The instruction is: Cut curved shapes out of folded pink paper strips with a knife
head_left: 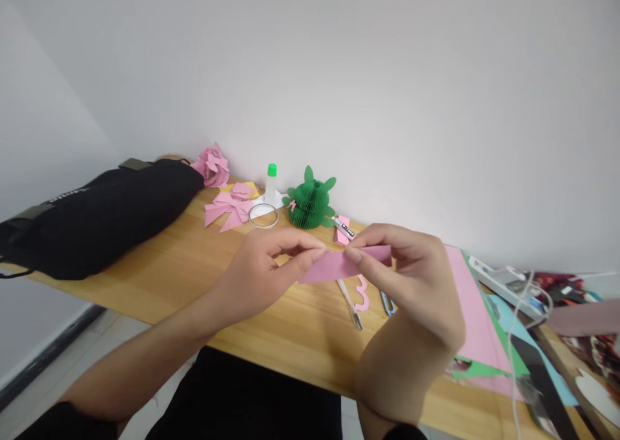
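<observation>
Both of my hands hold a small folded strip of pink paper (334, 265) above the wooden table (194, 272). My left hand (264, 269) pinches its left end between thumb and fingers. My right hand (411, 278) grips the right end, thumb on top. Under the strip lie scissors (351, 304) with pink handles and a blue-handled tool (387, 304).
A black bag (97, 217) lies at the left. Along the wall stand pink paper flowers (213, 165), a pink paper bow (230, 209), a green-capped glue bottle (270, 185), a tape ring (263, 215), a green honeycomb paper ornament (310, 204) and a marker (343, 229). Coloured paper sheets (477, 324), a power strip (504, 282) and cables lie at the right.
</observation>
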Demonstrator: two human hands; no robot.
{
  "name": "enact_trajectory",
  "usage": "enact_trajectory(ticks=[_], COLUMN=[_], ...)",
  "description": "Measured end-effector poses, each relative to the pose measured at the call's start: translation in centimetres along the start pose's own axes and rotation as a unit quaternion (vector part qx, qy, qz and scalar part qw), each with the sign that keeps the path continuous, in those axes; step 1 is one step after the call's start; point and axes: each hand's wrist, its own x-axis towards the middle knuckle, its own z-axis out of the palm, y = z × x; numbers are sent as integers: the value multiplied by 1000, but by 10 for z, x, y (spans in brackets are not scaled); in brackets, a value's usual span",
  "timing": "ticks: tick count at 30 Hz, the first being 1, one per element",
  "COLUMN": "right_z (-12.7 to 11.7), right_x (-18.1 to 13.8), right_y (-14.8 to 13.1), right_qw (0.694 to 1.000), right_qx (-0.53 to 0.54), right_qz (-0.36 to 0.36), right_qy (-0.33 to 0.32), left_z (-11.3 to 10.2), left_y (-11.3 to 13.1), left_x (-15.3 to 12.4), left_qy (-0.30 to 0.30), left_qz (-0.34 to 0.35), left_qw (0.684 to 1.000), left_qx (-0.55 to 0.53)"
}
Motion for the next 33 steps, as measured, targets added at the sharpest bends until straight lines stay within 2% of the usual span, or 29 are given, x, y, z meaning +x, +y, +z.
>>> enact_trajectory(ticks=[7, 13, 16, 19, 20, 21, 23, 25, 26, 28, 30, 32, 33], right_z=[1, -10, -23, -25, -22, -16, -2, 13, 20, 29, 36, 41, 43], right_x=[2, 2, 2, 7, 11, 15, 24, 31, 32, 31, 23, 12, 7], right_y=[-3, -1, 8, 19, 23, 26, 30, 36, 41, 54, 73, 93, 103], right_qw=[999, 997, 994, 991, 991, 992, 988, 977, 974, 970, 958, 933, 926], right_qx=[7, -60, -79, -53, -27, 5, 85, 134, 141, 131, 106, 59, 51], right_qz=[15, 21, 72, 112, 116, 117, 124, 135, 140, 159, 193, 241, 255], right_qy=[-34, -35, 0, 53, 52, 38, -44, -99, -109, -132, -185, -261, -275], left_z=[5, 4, -2, -8, -9, -10, -11, -12, -12, -11, -5, 5, 11], left_y=[0, -8, -18, -26, -27, -28, -30, -33, -36, -45, -56, -67, -72], left_x=[1, 0, -7, -13, -14, -15, -15, -16, -17, -22, -33, -46, -53], left_qy=[-5, -17, -18, -4, 10, 30, 69, 86, 74, 10, -85, -156, -192], left_qz=[67, 61, 25, -58, -87, -113, -150, -177, -199, -259, -325, -360, -378], left_qw=[996, 994, 994, 995, 994, 991, 986, 980, 977, 964, 937, 914, 898], left_qx=[56, 91, 105, 83, 72, 59, 30, 2, -16, -55, -92, -104, -113])
